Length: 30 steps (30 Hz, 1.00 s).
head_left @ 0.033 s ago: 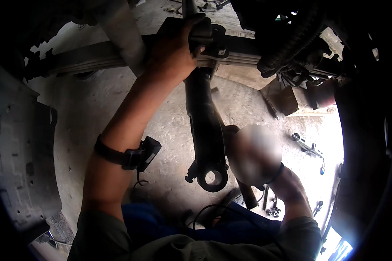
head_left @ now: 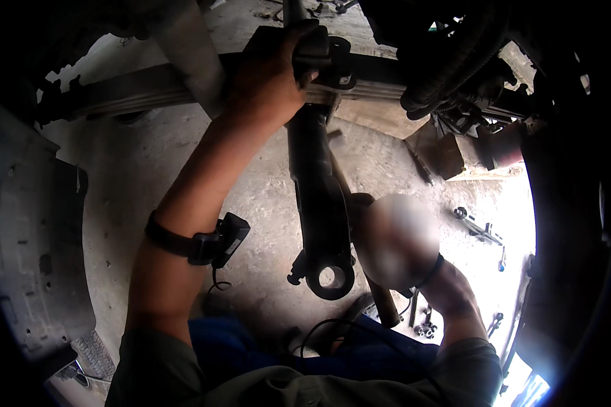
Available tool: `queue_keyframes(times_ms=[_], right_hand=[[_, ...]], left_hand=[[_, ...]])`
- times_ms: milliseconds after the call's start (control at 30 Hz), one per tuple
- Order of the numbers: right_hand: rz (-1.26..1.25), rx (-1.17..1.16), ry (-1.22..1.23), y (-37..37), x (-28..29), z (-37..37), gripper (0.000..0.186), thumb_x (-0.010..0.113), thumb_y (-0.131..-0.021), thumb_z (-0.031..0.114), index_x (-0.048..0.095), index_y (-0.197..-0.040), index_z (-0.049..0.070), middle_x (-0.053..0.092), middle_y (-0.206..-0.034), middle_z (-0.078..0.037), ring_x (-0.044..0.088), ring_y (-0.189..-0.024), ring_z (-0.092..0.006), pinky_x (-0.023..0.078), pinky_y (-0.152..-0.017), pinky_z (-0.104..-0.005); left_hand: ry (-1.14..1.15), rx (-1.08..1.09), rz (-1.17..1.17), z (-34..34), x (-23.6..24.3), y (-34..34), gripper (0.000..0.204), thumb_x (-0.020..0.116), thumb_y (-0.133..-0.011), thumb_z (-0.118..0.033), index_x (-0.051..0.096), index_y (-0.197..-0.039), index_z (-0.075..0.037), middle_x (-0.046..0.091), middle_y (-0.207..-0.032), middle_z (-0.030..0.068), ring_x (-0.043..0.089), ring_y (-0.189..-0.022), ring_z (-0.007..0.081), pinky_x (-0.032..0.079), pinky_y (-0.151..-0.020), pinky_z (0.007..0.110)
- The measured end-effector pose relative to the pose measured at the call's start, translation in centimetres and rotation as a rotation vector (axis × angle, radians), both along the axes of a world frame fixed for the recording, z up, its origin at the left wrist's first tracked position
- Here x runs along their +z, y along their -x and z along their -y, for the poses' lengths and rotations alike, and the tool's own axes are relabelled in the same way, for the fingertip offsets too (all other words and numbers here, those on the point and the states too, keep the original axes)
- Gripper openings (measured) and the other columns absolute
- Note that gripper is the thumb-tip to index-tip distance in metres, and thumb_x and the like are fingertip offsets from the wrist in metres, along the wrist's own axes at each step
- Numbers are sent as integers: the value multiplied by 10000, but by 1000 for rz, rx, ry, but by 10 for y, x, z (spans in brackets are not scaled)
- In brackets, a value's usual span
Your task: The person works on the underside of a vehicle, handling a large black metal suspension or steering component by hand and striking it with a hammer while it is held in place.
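Note:
My left hand (head_left: pixel 282 85) grips a dark metal block (head_left: pixel 309 44) over the stack of leaf springs (head_left: pixel 132 89). A black cylindrical part (head_left: pixel 312 193) with a round eye (head_left: pixel 329 275) at its lower end hangs below it. My right hand (head_left: pixel 407 254) is beside this cylinder at lower right, its fingers hidden in a blurred patch. A bar-like handle (head_left: pixel 388 308) sticks out below that patch, and a hammer-like head shows at its upper edge, partly hidden. A strap with a small black box (head_left: pixel 231 239) is on my left forearm.
Dark vehicle hoses (head_left: pixel 455 74) fill the upper right. A slanted tube (head_left: pixel 190 54) crosses the springs. A grey panel (head_left: pixel 30 237) borders the left. Blocks (head_left: pixel 465 156) and several scattered tools (head_left: pixel 482 230) lie on the concrete floor (head_left: pixel 122 197) to the right.

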State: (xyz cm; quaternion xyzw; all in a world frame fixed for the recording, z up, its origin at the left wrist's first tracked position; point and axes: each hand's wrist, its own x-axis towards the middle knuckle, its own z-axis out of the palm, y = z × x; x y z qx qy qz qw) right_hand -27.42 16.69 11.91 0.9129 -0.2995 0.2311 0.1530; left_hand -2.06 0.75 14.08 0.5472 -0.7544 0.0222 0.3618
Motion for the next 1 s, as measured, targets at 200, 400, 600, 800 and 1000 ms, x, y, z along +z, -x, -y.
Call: queue_keyframes(times_ms=[200,400,600,800,1000], right_hand=[[24,-52,-223,18,-10,-8,281,679,-736,125,636,-977,-14,586,-788,-123,599,-634,-269,483,-516,-360],[503,65,-888,20,-36,-2,231,678,-812,165,633,-967,0,608,-807,-94,630,-688,-209,526,-579,-332],[882,-73,-1924,5,-134,43,202,675,-904,199,620,-929,6,614,-797,-48,645,-716,-133,558,-623,-304],[851,232,-1655,-1,-148,57,193,651,-916,185,626,-882,-4,599,-710,-30,617,-588,-118,522,-503,-273],[1006,-356,-1922,11,-207,48,205,661,-914,188,650,-912,-16,614,-721,-45,611,-573,-156,517,-507,-312]], left_hand=[[13,-20,29,1,-4,-1,646,696,-910,-329,378,-1457,-200,713,-948,157,716,-796,299,567,-752,426],[-68,-24,-38,7,-4,-3,623,698,-898,-266,397,-1437,-180,663,-1165,151,692,-1002,323,559,-852,426],[-44,40,87,0,7,1,563,702,-874,-248,471,-1374,-131,688,-1099,175,677,-1003,353,539,-866,437],[-214,3,-86,-12,13,6,614,685,-900,-301,408,-1434,-179,704,-1034,166,696,-945,343,550,-833,444],[56,-44,36,-2,-16,-5,690,642,-937,-322,305,-1487,-77,661,-1087,240,680,-984,371,545,-874,448]])
